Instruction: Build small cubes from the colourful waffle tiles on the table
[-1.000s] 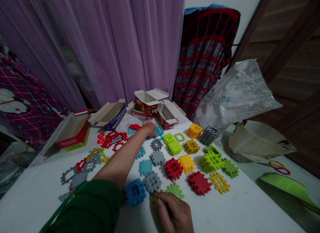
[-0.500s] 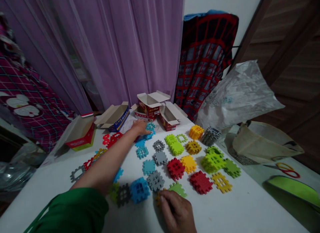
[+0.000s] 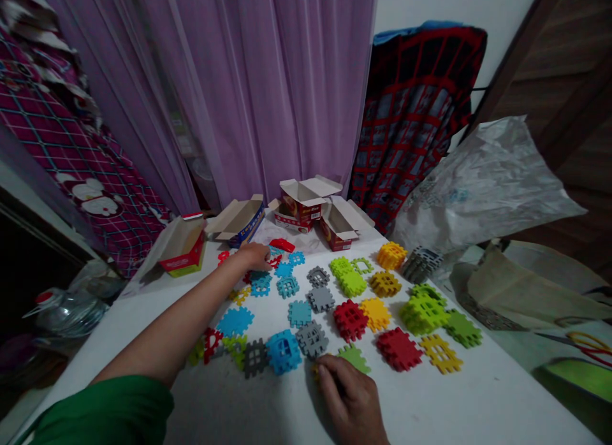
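Interlocking plastic waffle blocks lie on a white table [image 3: 430, 394], the sorted ones in rough rows by colour. My left hand [image 3: 253, 257] reaches far across, palm down on a loose cluster of small blue and red pieces, including a blue block [image 3: 261, 284]. My green sleeve [image 3: 105, 413] covers the upper arm. At the near edge of the rows, my right hand [image 3: 347, 391] has its fingers on a yellow block [image 3: 315, 368], mostly hidden beneath them. A green block [image 3: 354, 359] and a blue cube-like block [image 3: 284, 352] sit close by.
Several open cardboard boxes [image 3: 302, 203] stand at the table's far end. A white plastic bag [image 3: 485, 190] and a cloth bag [image 3: 535, 289] rest to the right, with scissors [image 3: 590, 348] beyond. The table edge drops off at left, above a plastic bottle [image 3: 67, 314].
My left hand has slid left across the far pieces, and the view has swung slightly. Some blue and red pieces lie shifted. My right hand stays at the yellow block.
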The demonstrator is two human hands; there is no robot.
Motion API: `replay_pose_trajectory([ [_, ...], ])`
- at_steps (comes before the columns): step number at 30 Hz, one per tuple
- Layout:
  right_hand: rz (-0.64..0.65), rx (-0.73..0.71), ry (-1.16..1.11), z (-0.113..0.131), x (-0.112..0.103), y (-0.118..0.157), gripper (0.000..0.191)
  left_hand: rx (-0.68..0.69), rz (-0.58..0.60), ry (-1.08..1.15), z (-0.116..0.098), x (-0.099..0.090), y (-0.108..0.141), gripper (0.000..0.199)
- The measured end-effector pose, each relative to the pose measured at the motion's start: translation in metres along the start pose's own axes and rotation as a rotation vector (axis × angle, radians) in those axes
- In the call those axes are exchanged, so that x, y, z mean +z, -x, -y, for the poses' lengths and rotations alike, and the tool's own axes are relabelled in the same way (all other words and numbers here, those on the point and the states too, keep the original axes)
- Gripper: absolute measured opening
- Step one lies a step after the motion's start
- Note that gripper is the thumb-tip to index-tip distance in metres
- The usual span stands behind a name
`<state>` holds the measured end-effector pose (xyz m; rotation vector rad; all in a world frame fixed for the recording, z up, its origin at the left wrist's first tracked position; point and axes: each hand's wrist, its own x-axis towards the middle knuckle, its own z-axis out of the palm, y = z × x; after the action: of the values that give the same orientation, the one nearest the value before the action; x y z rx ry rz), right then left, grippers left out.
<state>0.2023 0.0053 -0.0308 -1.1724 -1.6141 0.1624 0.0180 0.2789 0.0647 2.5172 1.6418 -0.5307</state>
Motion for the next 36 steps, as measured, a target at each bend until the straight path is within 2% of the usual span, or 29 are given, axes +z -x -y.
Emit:
replay_pose_trajectory([
  [2,0.008,0.009,0.01,-0.002,0.002,0.003,0.016,0.065,-0.034,0.07,-0.016,-0.003,-0.013,0.034],
  [5,0.018,0.039,0.008,-0.006,0.004,0.008,0.016,0.206,-0.028,0.1,-0.037,0.002,-0.03,0.047],
  [8,0.001,0.065,-0.004,-0.008,0.004,0.01,0.016,0.217,-0.021,0.042,-0.043,0.012,-0.038,0.049],
  [15,0.021,0.026,-0.006,-0.001,0.002,0.003,0.017,0.193,-0.091,-0.01,-0.02,0.028,-0.023,0.024],
  [22,0.019,0.046,-0.001,-0.003,0.003,0.004,0.018,0.135,-0.212,0.047,-0.004,0.044,0.004,0.021],
  [27,-0.003,0.067,-0.012,-0.006,0.008,0.01,0.019,0.107,-0.321,0.127,0.009,0.049,0.024,0.017],
  [32,0.025,0.074,0.012,-0.009,0.008,0.011,0.021,0.013,-0.292,0.126,0.016,0.05,0.034,0.018],
  [36,0.031,0.043,0.028,-0.012,0.003,0.008,0.017,0.003,-0.281,0.132,0.019,0.052,0.036,0.02],
])
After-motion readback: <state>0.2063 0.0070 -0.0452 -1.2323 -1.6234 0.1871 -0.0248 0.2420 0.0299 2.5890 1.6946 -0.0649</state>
